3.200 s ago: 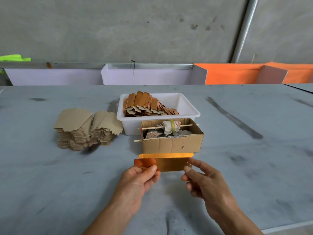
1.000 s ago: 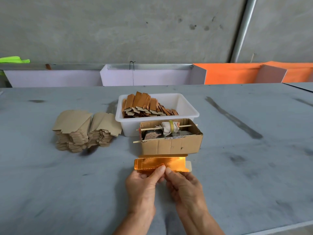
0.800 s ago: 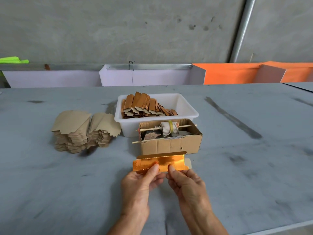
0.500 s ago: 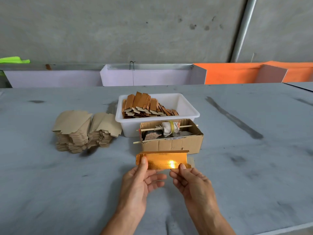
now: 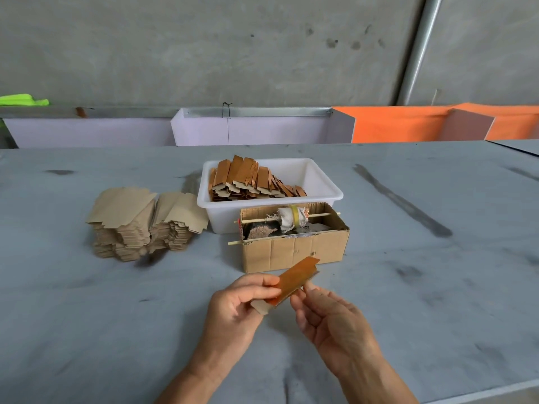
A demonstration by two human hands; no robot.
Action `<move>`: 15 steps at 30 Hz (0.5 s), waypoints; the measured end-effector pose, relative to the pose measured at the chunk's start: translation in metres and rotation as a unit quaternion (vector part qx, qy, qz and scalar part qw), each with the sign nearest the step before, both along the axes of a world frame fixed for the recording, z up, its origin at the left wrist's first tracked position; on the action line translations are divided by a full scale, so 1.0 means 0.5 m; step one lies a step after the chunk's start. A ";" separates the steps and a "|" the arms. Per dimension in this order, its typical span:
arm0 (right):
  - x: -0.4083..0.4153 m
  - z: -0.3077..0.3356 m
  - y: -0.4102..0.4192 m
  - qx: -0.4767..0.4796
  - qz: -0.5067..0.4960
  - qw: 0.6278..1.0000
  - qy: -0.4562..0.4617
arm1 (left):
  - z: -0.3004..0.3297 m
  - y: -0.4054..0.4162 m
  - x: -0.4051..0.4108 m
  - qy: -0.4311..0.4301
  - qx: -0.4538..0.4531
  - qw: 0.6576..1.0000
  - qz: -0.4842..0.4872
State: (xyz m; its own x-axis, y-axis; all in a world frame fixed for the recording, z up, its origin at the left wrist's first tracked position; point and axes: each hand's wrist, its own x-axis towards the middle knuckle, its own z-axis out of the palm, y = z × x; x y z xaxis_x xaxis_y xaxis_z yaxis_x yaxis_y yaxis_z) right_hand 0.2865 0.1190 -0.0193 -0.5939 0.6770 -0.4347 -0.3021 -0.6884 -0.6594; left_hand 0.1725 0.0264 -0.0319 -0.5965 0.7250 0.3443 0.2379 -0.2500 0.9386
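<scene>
Thing: a folded strip of glossy orange-gold card with a plain brown back (image 5: 294,279) is hanging in the air over the grey tabletop (image 5: 87,316), tilting up to the right, just in front of the open brown cardboard box (image 5: 294,253).
Left hand: the left hand (image 5: 236,307) is pinching the low left end, thumb on the shiny face, fingers curling underneath.
Right hand: the right hand (image 5: 335,319) is touching the strip's lower edge with its fingertips. Honestly can't tell if it's pinching or just steadying.
Handling: I'm guessing super light, thin and springy. The foil face is probably slick and creasing easily.
Where to grab: I'd be taking it by the ends or along the fold, not squashing the middle.
Nearby: a white plastic tub (image 5: 326,185) of similar orange pieces is sitting behind the box, and a stack of flat tan card blanks (image 5: 140,225) off to the left.
</scene>
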 end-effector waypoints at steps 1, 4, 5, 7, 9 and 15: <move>-0.001 0.000 0.000 -0.009 0.001 1.000 -0.007 | 0.002 -0.004 -0.003 -0.003 -0.014 1.000 -0.019; -0.004 -0.001 0.000 -0.039 0.005 0.999 -0.024 | 0.012 -0.014 -0.011 -0.022 -0.061 0.995 -0.074; -0.005 -0.003 0.000 -0.043 0.005 0.999 -0.029 | 0.015 -0.015 -0.013 -0.026 -0.074 0.993 -0.086; -0.007 -0.005 0.000 -0.031 0.006 0.999 -0.043 | 0.020 -0.013 -0.012 -0.050 -0.080 0.992 -0.082; -0.008 -0.010 -0.002 -0.011 0.008 0.998 -0.057 | 0.021 -0.006 -0.008 -0.074 -0.078 0.993 -0.039; -0.005 -0.017 -0.003 0.059 0.018 0.994 -0.095 | 0.016 0.009 -0.005 -0.118 -0.141 0.983 -0.015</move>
State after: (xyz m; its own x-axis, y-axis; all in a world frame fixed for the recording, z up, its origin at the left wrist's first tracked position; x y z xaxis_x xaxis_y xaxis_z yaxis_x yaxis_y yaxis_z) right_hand 0.2838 0.1174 -0.0276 -0.5339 0.7095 -0.4600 -0.1413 -0.6112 -0.7788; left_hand 0.1702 0.0311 -0.0240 -0.6126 0.7902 -0.0192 0.0009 0.0250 0.9997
